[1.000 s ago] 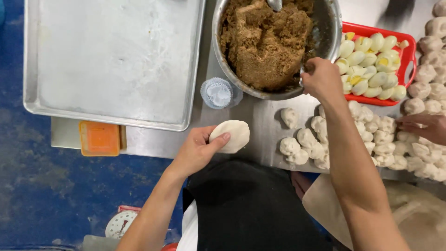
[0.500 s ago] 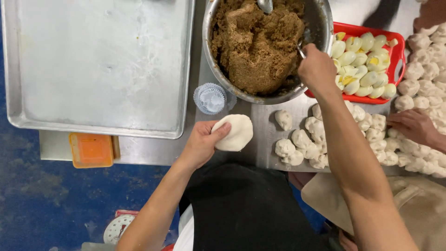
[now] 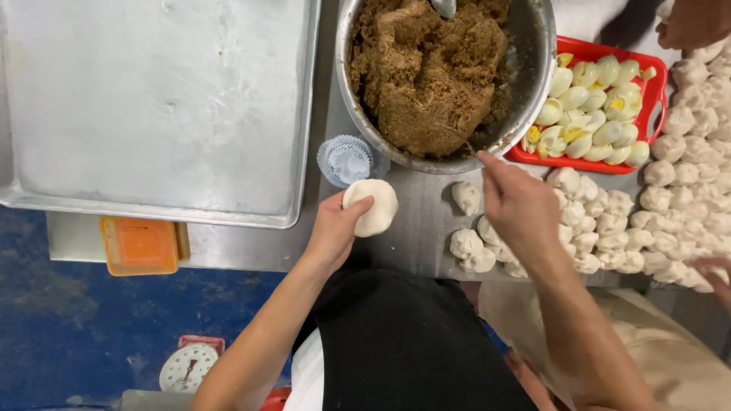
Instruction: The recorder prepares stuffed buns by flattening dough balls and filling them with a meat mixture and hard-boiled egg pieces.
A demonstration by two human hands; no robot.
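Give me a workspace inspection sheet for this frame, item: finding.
Surface: steel table, edge bare.
Job's things: flattened dough disc in left hand; metal bowl of brown filling; right hand at the bowl's rim, pinching something thin.
Clutter: dough balls, red tray of halved eggs, paper cups, baking tray.
Grippers: none, bare hands.
Cables: nothing seen.
Surroundings: blue floor, scale, another person's hand.
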